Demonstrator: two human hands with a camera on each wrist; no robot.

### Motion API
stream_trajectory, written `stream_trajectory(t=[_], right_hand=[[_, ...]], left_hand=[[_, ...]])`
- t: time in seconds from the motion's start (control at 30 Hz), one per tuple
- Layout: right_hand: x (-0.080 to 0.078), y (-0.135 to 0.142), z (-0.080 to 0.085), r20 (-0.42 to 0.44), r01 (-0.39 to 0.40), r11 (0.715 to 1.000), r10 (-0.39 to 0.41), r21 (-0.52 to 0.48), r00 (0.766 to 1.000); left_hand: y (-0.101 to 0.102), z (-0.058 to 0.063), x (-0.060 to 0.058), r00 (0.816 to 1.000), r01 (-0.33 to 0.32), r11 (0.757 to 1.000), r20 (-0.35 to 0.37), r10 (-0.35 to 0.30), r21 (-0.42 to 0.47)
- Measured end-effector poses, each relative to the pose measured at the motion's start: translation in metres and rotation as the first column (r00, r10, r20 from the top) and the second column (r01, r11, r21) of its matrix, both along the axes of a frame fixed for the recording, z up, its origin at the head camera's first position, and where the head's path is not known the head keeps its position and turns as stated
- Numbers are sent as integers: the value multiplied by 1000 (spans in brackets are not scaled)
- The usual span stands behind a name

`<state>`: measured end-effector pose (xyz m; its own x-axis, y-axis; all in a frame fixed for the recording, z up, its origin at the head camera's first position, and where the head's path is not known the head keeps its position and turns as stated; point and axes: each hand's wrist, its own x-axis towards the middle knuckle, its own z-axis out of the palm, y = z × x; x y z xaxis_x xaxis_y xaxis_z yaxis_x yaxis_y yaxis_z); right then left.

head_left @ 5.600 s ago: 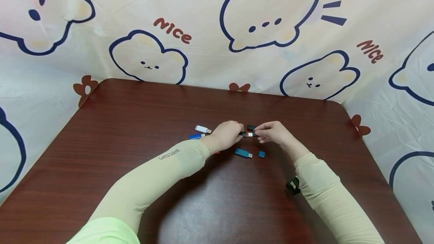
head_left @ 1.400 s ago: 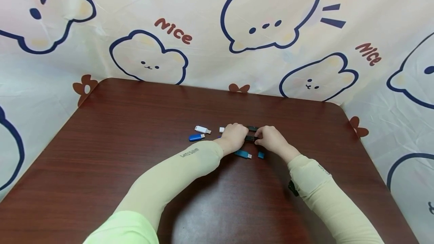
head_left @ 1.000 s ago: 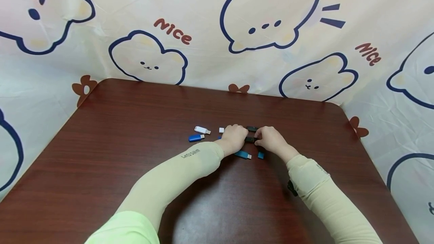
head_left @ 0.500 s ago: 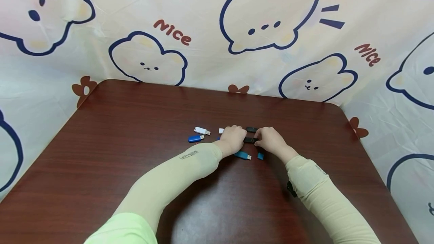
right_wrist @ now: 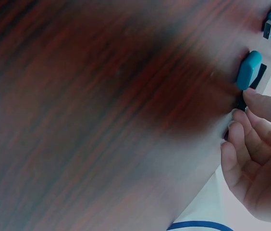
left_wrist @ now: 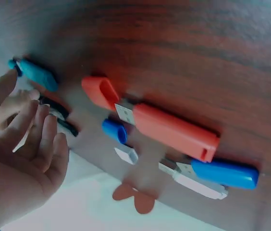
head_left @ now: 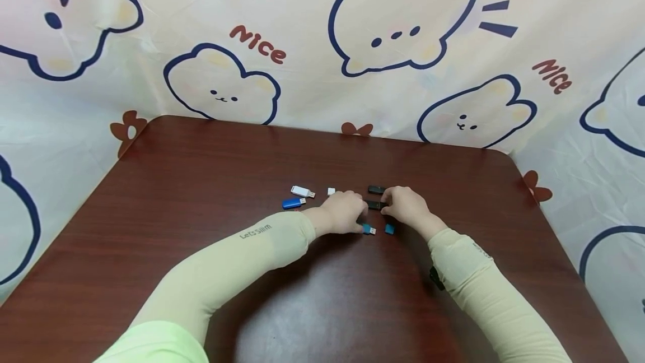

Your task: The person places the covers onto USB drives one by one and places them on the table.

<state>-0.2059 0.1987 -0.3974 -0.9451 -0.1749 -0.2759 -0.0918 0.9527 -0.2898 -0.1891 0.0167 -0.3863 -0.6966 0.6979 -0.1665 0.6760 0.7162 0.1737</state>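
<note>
My right hand (head_left: pixel 405 205) pinches the right end of a capped black USB stick (head_left: pixel 374 205), close over the table. Just behind it lies a second black USB stick (head_left: pixel 375 189). My left hand (head_left: pixel 345 212) is beside the teal USB stick (head_left: pixel 368 229), its fingers relaxed and apart, holding nothing. In the left wrist view, the left thumb reaches toward that teal stick (left_wrist: pixel 38 74). The teal cap (right_wrist: pixel 249 70) lies in front of the right fingertips. Below the left wrist are a red USB stick (left_wrist: pixel 174 130) and its red cap (left_wrist: pixel 99 91), mostly hidden in the head view.
A white USB stick (head_left: pixel 301 191) and a blue USB stick (head_left: pixel 292 203) lie uncapped on the left. Their caps, a white cap (head_left: pixel 331 191) and a blue cap (left_wrist: pixel 114 131), sit to the right of them. A printed cloth (head_left: pixel 302 83) hangs behind the brown table (head_left: pixel 201 167).
The black stick's metal plug, bare several seconds ago, is now covered. The left hand has let go of it and moved left and toward the teal stick; the right hand stays at the black stick.
</note>
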Motion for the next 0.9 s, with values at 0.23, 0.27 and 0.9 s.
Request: stream_trajectory(t=[0.23,0.27,0.9], right_hand=[[3,3,-1,-7,11,1000,-11,20,1000],[3,4,-1,-11,16,1000,-15,24,1000],[18,20,10,196,-40,996,55,-80,979]], left_hand=[[3,-9,7,998,43,997,-44,-46,-62],[3,-9,7,998,39,997,-47,-42,-60],[1,-11,6,992,19,999,-126,-24,-48]])
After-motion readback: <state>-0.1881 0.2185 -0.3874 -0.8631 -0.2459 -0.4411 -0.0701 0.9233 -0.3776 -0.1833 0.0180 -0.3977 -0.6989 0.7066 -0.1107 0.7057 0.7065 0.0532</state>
